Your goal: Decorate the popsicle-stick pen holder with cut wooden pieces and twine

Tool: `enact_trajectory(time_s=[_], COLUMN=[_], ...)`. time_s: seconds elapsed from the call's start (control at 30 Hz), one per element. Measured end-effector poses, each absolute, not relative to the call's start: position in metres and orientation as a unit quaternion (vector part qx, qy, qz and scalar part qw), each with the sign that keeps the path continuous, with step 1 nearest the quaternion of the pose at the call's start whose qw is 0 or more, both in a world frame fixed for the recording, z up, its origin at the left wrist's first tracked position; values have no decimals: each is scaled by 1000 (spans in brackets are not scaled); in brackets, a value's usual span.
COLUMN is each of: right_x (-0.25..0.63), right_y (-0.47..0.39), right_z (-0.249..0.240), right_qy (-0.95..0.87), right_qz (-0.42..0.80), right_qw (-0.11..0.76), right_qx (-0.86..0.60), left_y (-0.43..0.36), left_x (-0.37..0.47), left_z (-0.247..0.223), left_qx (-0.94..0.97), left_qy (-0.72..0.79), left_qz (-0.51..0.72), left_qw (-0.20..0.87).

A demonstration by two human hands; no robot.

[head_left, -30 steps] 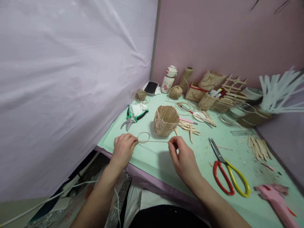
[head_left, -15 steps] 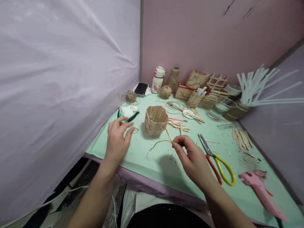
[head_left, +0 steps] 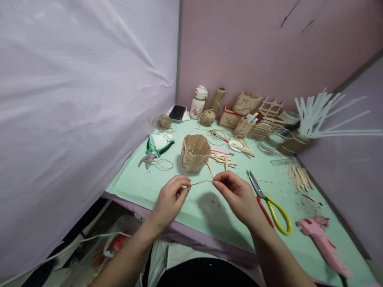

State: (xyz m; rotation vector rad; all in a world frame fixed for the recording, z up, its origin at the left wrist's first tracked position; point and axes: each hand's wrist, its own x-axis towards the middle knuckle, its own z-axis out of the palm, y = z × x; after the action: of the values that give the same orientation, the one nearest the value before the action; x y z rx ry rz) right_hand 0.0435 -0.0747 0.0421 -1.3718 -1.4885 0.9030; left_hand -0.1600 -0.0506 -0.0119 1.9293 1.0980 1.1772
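A short piece of twine (head_left: pixel 201 182) stretches between my two hands above the front of the table. My left hand (head_left: pixel 172 196) pinches one end, and my right hand (head_left: pixel 235 195) pinches the other. Just beyond them stands a small basket of wooden sticks (head_left: pixel 196 153), touched by neither hand. Scissors (head_left: pixel 265 199) with one red and one yellow handle lie to the right of my right hand. Pliers-like cutters (head_left: pixel 152 153) with green and black handles rest at the left, beside a loop of twine (head_left: pixel 164 164).
A pink glue gun (head_left: pixel 324 245) lies at the front right. Wooden sticks (head_left: pixel 223 159) are scattered behind the basket. Along the back wall are a bottle (head_left: pixel 198 103), a ball of twine (head_left: pixel 207 117), a glass (head_left: pixel 273 140) and a bundle of white glue sticks (head_left: pixel 317 113).
My left hand has moved right and toward me, from near the cutters, and has taken the twine's loose end. My right hand keeps its pinch. The view has shifted slightly.
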Motion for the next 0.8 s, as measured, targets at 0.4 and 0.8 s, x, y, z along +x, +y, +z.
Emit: enact_trajectory(time_s=[0.4, 0.8], right_x=[46, 36], right_y=[-60, -50], right_z=[26, 8], right_qy=[-356, -425], right_qz=[534, 475], right_qw=[599, 562], right_qx=[-479, -528], left_y=[-44, -44], left_x=[-157, -157], left_z=[-31, -36], left_qx=[782, 784], left_qy=[367, 371], left_qz=[491, 484], left_qw=[109, 115])
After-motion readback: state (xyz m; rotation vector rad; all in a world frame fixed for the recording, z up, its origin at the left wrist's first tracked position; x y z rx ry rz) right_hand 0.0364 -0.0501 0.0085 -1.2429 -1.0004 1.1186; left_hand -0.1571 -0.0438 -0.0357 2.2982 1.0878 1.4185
